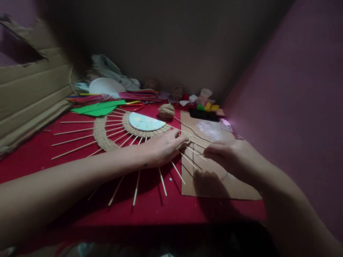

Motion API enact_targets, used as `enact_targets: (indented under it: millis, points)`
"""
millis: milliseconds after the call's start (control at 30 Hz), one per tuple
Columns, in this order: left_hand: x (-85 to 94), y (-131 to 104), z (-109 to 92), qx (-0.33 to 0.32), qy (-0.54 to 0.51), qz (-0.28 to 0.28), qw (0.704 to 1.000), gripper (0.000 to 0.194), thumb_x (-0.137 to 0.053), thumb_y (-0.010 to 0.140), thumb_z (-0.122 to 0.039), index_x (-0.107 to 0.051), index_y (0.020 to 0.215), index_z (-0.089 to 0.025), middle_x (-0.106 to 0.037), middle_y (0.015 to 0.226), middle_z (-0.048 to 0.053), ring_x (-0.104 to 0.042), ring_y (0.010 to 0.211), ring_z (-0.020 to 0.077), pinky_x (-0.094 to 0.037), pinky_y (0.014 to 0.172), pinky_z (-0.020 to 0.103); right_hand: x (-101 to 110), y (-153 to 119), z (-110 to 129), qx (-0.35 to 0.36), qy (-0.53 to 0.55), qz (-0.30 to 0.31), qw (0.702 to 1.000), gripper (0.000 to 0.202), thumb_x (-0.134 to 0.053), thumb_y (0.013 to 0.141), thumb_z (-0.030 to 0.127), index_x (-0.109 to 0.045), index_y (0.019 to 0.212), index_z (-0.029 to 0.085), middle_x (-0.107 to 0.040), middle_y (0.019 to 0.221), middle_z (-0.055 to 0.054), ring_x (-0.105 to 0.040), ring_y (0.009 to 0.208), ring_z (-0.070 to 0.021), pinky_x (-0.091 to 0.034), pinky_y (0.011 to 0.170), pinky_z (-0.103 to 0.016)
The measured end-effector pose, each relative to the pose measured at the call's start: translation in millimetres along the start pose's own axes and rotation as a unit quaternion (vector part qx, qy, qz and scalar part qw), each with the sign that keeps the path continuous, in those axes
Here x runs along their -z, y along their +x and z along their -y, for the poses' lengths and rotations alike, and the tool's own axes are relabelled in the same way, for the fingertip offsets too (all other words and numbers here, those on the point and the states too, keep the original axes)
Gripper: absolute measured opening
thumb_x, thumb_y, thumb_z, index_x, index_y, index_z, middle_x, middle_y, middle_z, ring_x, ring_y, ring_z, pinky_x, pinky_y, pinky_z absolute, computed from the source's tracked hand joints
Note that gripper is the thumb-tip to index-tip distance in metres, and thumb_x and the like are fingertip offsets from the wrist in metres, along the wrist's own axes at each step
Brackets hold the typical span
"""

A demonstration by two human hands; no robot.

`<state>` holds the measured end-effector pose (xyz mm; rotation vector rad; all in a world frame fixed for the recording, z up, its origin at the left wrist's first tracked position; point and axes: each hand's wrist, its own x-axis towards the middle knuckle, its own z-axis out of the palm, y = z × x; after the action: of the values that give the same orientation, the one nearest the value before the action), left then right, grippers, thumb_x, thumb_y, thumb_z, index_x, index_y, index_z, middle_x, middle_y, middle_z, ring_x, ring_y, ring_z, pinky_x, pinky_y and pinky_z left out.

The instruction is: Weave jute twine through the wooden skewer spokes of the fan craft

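A half-circle weaving of thin wooden sticks [136, 187] fans out over the red table, with a pale blue patterned half-disc [146, 122] at its centre. Twine is woven round the disc, and a wider woven twine band [101, 134] crosses the sticks on the left. My left hand [168, 146] is closed on the sticks at the right side, where a short stretch of weaving shows by the fingertips. Fingers pinched together, my right hand [233, 153] is at the stick ends, seemingly on a thin strand of twine. A twine ball [166, 111] trails its strand towards the hands.
A cardboard sheet [219, 185] lies under the right-hand sticks, with a dark phone-like slab [203, 114] at its far edge. Behind are green sheets [99, 108], red-handled scissors [134, 106], a white paper plate [105, 86] and a cup [205, 95]. Torn cardboard [29, 96] stands left; a wall [289, 107] rises right.
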<state>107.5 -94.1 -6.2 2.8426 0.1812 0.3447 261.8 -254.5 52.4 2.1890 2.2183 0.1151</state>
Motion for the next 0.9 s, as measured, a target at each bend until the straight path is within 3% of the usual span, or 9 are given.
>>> enact_targets:
  millis: [167, 300, 400, 500, 600, 700, 800, 900]
  points:
    - [-6.3, -1.4, 1.4, -0.004, -0.005, -0.004, 1.000, 0.028, -0.050, 0.086, -0.024, -0.055, 0.113, -0.017, -0.053, 0.093, 0.008, -0.050, 0.081, 0.0189, -0.041, 0.070, 0.030, 6.3, 36.5, 16.2, 0.025, -0.111, -0.012, 0.993, 0.023, -0.051, 0.089, 0.024, -0.072, 0.081, 0.022, -0.065, 0.070, -0.005, -0.051, 0.060, -0.0135, -0.019, 0.051, -0.029]
    - [-4.1, 2.4, 4.7, 0.070, -0.152, -0.001, 0.986, 0.022, -0.059, 0.079, -0.031, -0.062, 0.092, -0.014, -0.058, 0.080, 0.004, -0.052, 0.074, 0.0170, -0.040, 0.065, 0.028, 5.1, 57.9, 27.2, 0.054, -0.127, -0.043, 0.990, 0.020, -0.054, 0.087, 0.024, -0.073, 0.081, 0.021, -0.063, 0.070, -0.004, -0.049, 0.060, -0.0127, -0.017, 0.051, -0.029]
    - [-0.5, 5.2, 7.1, 0.118, -0.276, 0.011, 0.954, 0.025, -0.049, 0.083, -0.034, -0.065, 0.080, -0.015, -0.058, 0.068, 0.000, -0.051, 0.065, 0.0132, -0.036, 0.058, 0.025, -1.3, 64.0, 20.0, 0.067, -0.115, -0.085, 0.987, 0.020, -0.054, 0.087, 0.026, -0.072, 0.078, 0.020, -0.064, 0.071, -0.003, -0.050, 0.060, -0.0121, -0.019, 0.051, -0.028]
    - [1.5, 6.3, 7.2, 0.119, -0.227, 0.004, 0.967, 0.027, -0.048, 0.082, -0.028, -0.066, 0.068, -0.014, -0.058, 0.064, 0.001, -0.050, 0.064, 0.0123, -0.034, 0.060, 0.026, -9.9, 68.1, -2.3, 0.057, -0.091, -0.124, 0.987, 0.020, -0.055, 0.086, 0.026, -0.072, 0.076, 0.021, -0.067, 0.073, -0.002, -0.055, 0.063, -0.0129, -0.025, 0.053, -0.027]
    - [1.4, 6.7, 7.0, 0.119, -0.157, -0.007, 0.980, 0.026, -0.049, 0.080, -0.026, -0.069, 0.068, -0.014, -0.059, 0.065, 0.002, -0.050, 0.064, 0.0126, -0.033, 0.061, 0.027, -12.4, 75.3, -34.2, -0.022, -0.013, -0.140, 0.990, 0.017, -0.057, 0.084, 0.026, -0.074, 0.085, 0.024, -0.071, 0.081, -0.002, -0.061, 0.072, -0.0148, -0.035, 0.059, -0.025]
    - [-0.4, 6.8, 9.4, 0.123, -0.157, -0.013, 0.980, 0.025, -0.050, 0.079, -0.027, -0.072, 0.075, -0.015, -0.063, 0.071, 0.004, -0.053, 0.068, 0.0136, -0.035, 0.064, 0.027, -6.3, 85.7, -67.2, -0.178, 0.008, -0.125, 0.976, 0.017, -0.064, 0.080, 0.036, -0.074, 0.083, 0.023, -0.071, 0.079, -0.006, -0.062, 0.071, -0.0184, -0.038, 0.059, -0.027]
    - [-2.1, 6.6, 12.5, 0.122, -0.152, -0.013, 0.981, 0.025, -0.051, 0.078, -0.027, -0.073, 0.078, -0.015, -0.065, 0.075, 0.006, -0.054, 0.070, 0.0143, -0.036, 0.066, 0.028, 2.8, 96.3, -92.2, -0.325, 0.162, -0.134, 0.922, 0.024, -0.076, 0.067, 0.040, -0.071, 0.070, 0.016, -0.062, 0.061, -0.006, -0.056, 0.058, -0.0169, -0.037, 0.051, -0.027]
    - [-2.4, 6.2, 13.6, 0.122, -0.145, -0.009, 0.982, 0.026, -0.050, 0.078, -0.027, -0.073, 0.077, -0.015, -0.066, 0.076, 0.006, -0.054, 0.070, 0.0144, -0.036, 0.065, 0.029, 6.4, 102.2, -100.9, -0.336, 0.338, -0.159, 0.865, 0.028, -0.066, 0.078, 0.037, -0.069, 0.089, 0.011, -0.057, 0.057, -0.003, -0.052, 0.050, -0.0122, -0.041, 0.046, -0.025]
